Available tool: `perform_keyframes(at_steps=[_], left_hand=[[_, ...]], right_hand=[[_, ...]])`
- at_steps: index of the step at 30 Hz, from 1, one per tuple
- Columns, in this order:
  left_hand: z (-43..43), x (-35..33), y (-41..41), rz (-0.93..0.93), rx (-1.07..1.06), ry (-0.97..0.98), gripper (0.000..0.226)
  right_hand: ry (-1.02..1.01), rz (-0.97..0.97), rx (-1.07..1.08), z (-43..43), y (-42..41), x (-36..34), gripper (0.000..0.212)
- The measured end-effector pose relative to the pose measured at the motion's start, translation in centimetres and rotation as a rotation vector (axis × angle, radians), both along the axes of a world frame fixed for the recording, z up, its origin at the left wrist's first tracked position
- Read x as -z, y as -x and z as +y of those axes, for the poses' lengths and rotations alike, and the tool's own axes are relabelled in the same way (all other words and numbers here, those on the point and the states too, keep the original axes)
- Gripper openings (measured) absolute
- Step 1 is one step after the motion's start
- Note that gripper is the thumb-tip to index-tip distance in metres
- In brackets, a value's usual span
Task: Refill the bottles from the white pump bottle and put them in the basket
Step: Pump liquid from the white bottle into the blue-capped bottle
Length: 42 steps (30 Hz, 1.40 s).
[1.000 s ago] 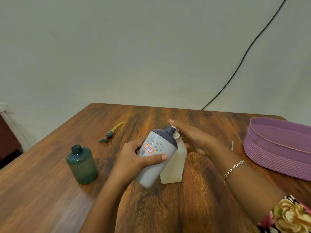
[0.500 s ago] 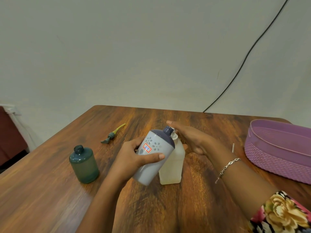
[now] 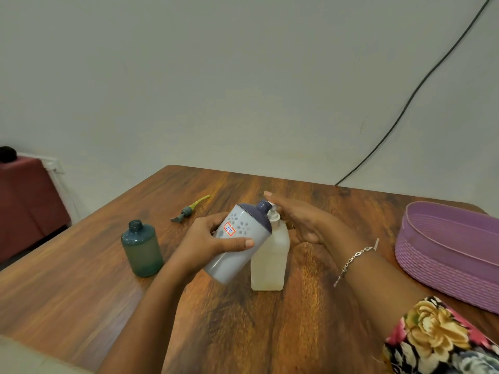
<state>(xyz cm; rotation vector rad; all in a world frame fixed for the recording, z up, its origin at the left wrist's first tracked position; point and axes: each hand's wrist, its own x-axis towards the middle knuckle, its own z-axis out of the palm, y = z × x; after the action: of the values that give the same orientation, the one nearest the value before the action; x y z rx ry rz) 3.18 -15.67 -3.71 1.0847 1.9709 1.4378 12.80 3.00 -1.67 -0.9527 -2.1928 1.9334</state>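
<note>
Left grip [image 3: 205, 240] still tilts grey bottle [image 3: 233, 261] (pump bottle [image 3: 268, 263] unmoved).

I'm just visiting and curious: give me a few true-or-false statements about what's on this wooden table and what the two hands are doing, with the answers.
1. The left hand holds the grey plastic bottle with the dark blue top tilted toward the white pump bottle. True.
2. The teal plastic bottle lies on its side. False: it stands upright, uncapped.
3. The right hand rests flat on the pump bottle's top. True.
4. The purple woven basket sits at the left of the wooden table. False: it is at the right.
</note>
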Motion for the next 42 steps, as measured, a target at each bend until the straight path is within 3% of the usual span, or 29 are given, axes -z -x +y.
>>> perform_keyframes(at_steps=[3, 8, 17, 24, 33, 37, 39, 42], left_hand=[[-0.2, 0.1, -0.2, -0.006, -0.018, 0.009, 0.035], [-0.2, -0.1, -0.9, -0.037, -0.01, -0.022, 0.058], [0.2, 0.3, -0.5, -0.03, 0.015, -0.055, 0.065], [0.0, 0.2, 0.5, -0.043, 0.048, -0.072, 0.066], [0.4, 0.4, 1.5, -0.016, 0.067, -0.073, 0.047], [0.2, 1.4, 0.9, -0.055, 0.059, -0.066, 0.053], [0.1, 1.3, 0.8, -0.049, 0.069, -0.074, 0.058], [0.2, 0.6, 1.0, -0.031, 0.081, -0.06, 0.061]], right_hand=[[-0.009, -0.011, -0.034, -0.3, -0.1, 0.2, 0.055], [0.055, 0.006, -0.094, -0.2, -0.3, 0.0, 0.074], [0.045, 0.068, 0.012, 0.3, 0.0, 0.1, 0.049], [0.116, 0.108, 0.009, -0.8, 0.5, 0.7, 0.062], [-0.042, 0.077, 0.148, -1.8, 0.8, 0.3, 0.06], [-0.031, -0.051, 0.117, -2.2, 0.0, -1.3, 0.064], [-0.084, -0.169, 0.086, -1.9, 0.2, -3.4, 0.078], [-0.207, -0.262, 0.085, -2.7, 1.5, -6.7, 0.08]])
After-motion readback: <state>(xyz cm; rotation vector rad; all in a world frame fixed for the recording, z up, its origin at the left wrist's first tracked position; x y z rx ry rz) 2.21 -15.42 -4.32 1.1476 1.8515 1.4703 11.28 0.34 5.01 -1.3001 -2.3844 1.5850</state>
